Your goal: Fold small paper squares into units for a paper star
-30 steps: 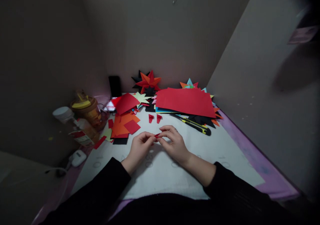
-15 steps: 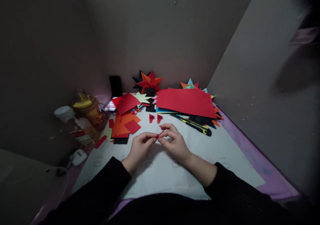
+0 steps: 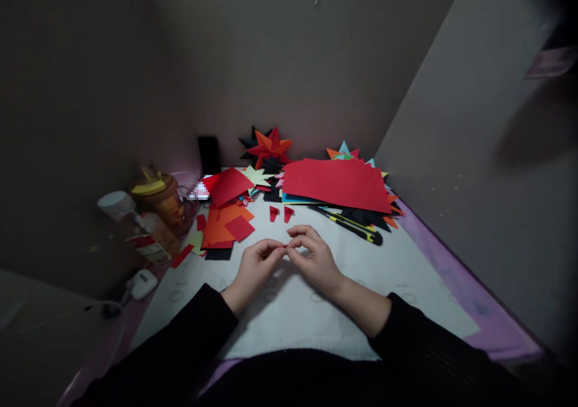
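Note:
Fingertips meet above the white mat (image 3: 289,329), where my left hand (image 3: 257,265) and my right hand (image 3: 316,259) both pinch a tiny piece of red paper (image 3: 285,246). Most of that piece is hidden by the fingers. Just beyond my hands, two small folded red paper pieces (image 3: 274,214) lie side by side on the mat. To the left of my left hand is a small red paper square (image 3: 239,229), resting on orange paper (image 3: 220,232).
A yellow-and-black utility knife (image 3: 356,229) lies right of my hands, before a stack of red sheets (image 3: 336,184). Folded paper stars (image 3: 271,146) stand at the wall. At left are a brown cup (image 3: 160,199), a white-capped bottle (image 3: 116,205) and a white charger (image 3: 142,285).
Less of the red paper shows between my fingertips now. My hands have shifted only slightly, and the things on the table stay where they were.

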Motion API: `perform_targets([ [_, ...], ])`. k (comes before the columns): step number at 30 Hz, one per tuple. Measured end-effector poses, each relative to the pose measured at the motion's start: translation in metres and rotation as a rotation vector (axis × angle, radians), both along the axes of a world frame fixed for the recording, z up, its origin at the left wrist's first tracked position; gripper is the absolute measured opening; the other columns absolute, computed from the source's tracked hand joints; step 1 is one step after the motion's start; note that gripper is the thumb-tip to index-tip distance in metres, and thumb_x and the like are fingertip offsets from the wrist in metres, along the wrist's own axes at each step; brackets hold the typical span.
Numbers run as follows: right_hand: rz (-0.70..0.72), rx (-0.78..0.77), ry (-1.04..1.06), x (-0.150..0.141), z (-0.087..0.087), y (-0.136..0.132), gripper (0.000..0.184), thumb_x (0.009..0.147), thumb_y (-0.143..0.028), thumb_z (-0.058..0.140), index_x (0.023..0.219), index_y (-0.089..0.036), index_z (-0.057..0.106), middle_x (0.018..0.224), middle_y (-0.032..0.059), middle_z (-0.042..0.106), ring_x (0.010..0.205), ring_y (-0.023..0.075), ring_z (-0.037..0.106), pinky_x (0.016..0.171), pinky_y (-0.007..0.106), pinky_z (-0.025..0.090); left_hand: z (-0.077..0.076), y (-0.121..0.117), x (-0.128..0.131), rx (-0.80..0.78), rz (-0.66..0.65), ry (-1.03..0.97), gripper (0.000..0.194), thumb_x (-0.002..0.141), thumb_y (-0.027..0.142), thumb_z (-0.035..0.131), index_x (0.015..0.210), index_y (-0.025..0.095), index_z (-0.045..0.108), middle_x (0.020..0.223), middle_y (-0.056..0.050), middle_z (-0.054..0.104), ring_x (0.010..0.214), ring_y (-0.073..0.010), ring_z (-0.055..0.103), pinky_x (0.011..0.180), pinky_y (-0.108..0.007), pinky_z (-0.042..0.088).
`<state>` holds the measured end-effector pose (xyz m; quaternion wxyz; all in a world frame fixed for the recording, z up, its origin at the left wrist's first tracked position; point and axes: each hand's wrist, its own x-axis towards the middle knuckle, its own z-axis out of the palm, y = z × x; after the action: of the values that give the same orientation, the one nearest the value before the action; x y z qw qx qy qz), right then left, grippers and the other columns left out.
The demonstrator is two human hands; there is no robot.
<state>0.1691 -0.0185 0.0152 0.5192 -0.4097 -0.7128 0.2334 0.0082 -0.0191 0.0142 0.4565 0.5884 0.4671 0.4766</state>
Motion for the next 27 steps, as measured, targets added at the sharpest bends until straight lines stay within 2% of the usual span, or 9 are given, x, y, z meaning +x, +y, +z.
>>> perform_targets([
  [5,-0.008,-0.030,0.031,-0.002,-0.002,0.001,0.010,0.079,-0.016,0.060,0.070,-0.021,0.063,0.099,0.0058,0.061,0.096,0.0195,0.059,0.088,0.035,0.046,0.003,-0.001,0.000,-0.001,0.018,0.030,0.017,0.078,0.032,0.065,0.074,0.016,0.069,0.072,-0.005,0.069,0.068,-0.0159,0.061,0.064,-0.027,0.048],
  [12,-0.043,-0.159,0.189,0.000,0.000,0.006,0.007,0.078,-0.020,0.059,0.071,-0.020,0.057,0.090,0.0045,0.061,0.086,0.0180,0.059,0.073,0.030,0.047,0.006,0.001,-0.001,-0.034,0.048,-0.007,0.019,0.079,0.032,0.062,0.072,0.015,0.064,0.066,-0.002,0.063,0.061,-0.0128,0.056,0.058,-0.024,0.043],
  [14,-0.011,-0.232,0.191,0.000,-0.001,0.007,0.003,0.078,-0.022,0.059,0.078,-0.020,0.057,0.082,0.0021,0.060,0.078,0.0164,0.058,0.070,0.029,0.046,0.004,0.002,-0.002,-0.049,0.033,-0.016,0.020,0.079,0.033,0.062,0.073,0.014,0.064,0.066,-0.002,0.063,0.061,-0.0128,0.056,0.058,-0.024,0.043],
  [17,0.055,-0.324,0.167,-0.002,-0.003,0.006,0.010,0.077,-0.024,0.060,0.086,-0.020,0.056,0.074,-0.0011,0.059,0.068,0.0146,0.056,0.064,0.028,0.045,0.000,0.003,-0.001,-0.064,-0.001,-0.020,0.020,0.079,0.033,0.062,0.075,0.014,0.065,0.069,-0.003,0.065,0.064,-0.0133,0.057,0.059,-0.024,0.044],
  [21,0.060,-0.375,0.194,-0.006,-0.006,0.006,0.010,0.075,-0.022,0.060,0.083,-0.020,0.055,0.069,-0.0026,0.057,0.065,0.0141,0.055,0.062,0.027,0.043,-0.005,0.004,0.000,-0.074,-0.032,-0.005,0.019,0.079,0.033,0.063,0.077,0.014,0.066,0.069,-0.003,0.065,0.062,-0.0126,0.057,0.058,-0.023,0.044],
  [27,0.059,-0.437,0.309,-0.007,-0.009,0.009,0.012,0.070,-0.022,0.061,0.078,-0.020,0.052,0.065,-0.0044,0.054,0.061,0.0131,0.052,0.059,0.026,0.041,-0.009,0.008,0.002,-0.188,-0.092,-0.144,0.029,0.071,0.031,0.073,0.089,0.013,0.060,0.068,-0.001,0.064,0.059,-0.0106,0.058,0.056,-0.022,0.044],
])
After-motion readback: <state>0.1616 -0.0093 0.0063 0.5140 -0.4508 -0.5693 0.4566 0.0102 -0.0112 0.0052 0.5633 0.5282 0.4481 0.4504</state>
